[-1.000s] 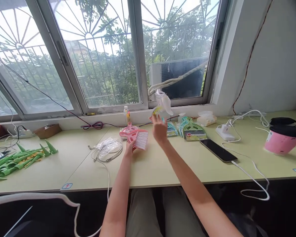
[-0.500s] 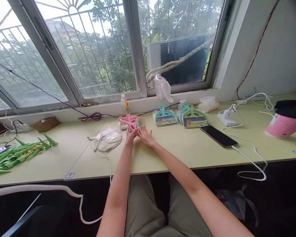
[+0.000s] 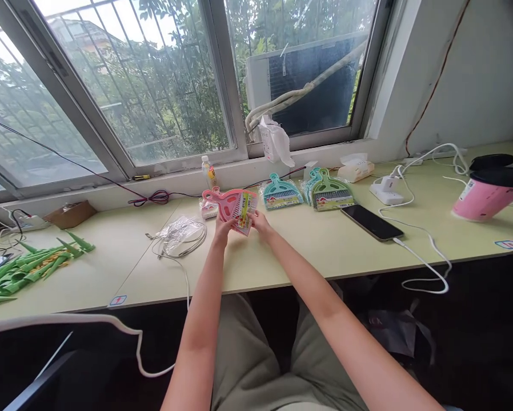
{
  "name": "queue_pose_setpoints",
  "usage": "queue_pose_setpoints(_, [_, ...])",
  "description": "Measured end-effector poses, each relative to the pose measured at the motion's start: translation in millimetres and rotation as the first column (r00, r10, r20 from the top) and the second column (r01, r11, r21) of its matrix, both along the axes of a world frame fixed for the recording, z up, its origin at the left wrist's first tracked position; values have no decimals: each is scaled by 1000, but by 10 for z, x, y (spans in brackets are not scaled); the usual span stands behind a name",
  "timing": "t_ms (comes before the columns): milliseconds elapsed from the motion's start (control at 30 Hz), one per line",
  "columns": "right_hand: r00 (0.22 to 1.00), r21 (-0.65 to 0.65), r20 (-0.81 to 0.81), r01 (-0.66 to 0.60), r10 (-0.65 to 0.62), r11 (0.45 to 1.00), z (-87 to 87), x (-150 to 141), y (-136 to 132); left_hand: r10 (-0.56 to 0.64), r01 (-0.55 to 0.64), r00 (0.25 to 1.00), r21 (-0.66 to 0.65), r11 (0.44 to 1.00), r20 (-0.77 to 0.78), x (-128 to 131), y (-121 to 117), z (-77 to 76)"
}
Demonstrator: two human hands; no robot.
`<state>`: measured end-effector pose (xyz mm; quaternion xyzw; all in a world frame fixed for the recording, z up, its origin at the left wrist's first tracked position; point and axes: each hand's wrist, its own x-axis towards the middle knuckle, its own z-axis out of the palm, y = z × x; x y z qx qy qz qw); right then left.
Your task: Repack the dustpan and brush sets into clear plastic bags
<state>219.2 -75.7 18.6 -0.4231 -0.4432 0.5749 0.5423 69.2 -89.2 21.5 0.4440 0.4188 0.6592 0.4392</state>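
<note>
A pink mini dustpan and brush set (image 3: 231, 206) with a yellow-green printed label card is lifted just above the pale green desk (image 3: 308, 251). My left hand (image 3: 221, 229) grips its lower left edge. My right hand (image 3: 261, 221) holds its lower right corner by the label. A teal set (image 3: 281, 193) and a green set (image 3: 330, 195), both in clear wrap, lie flat behind and to the right, near the window sill.
A clear plastic bag on a coiled white cable (image 3: 180, 233) lies left of my hands. Green cone pieces (image 3: 29, 267) pile at far left. A phone (image 3: 371, 222) on a white cable, a power strip (image 3: 385, 190) and a pink tub (image 3: 483, 197) sit to the right.
My right hand came back from reaching toward the sill and joined the left on the pink set. The label card now lies over the brush, and the set is raised and tilted toward me.
</note>
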Motion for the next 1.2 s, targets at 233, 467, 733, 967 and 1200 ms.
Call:
queue_pose_setpoints(233, [931, -66, -347, -140, 109, 988, -49, 85, 25, -57, 57, 998, -34, 998, 25, -44, -39, 22])
queue_pose_setpoints(467, [924, -45, -350, -178, 151, 983, -27, 83, -9, -90, 92, 995, -34, 995, 46, -63, -96, 78])
queue_pose_setpoints(733, [918, -26, -363, -179, 158, 983, -38, 101, 50, -92, 91, 995, 19, 996, 30, -46, -78, 86])
queue_pose_setpoints(967, [908, -28, -378, -206, 181, 978, -8, 97, 40, -26, 24, 999, 52, 998, 46, -77, 0, 37])
queue_pose_setpoints(1200, [918, -78, -378, -157, 116, 985, 41, 113, -26, -66, 65, 997, 30, 997, 30, -42, -51, 85])
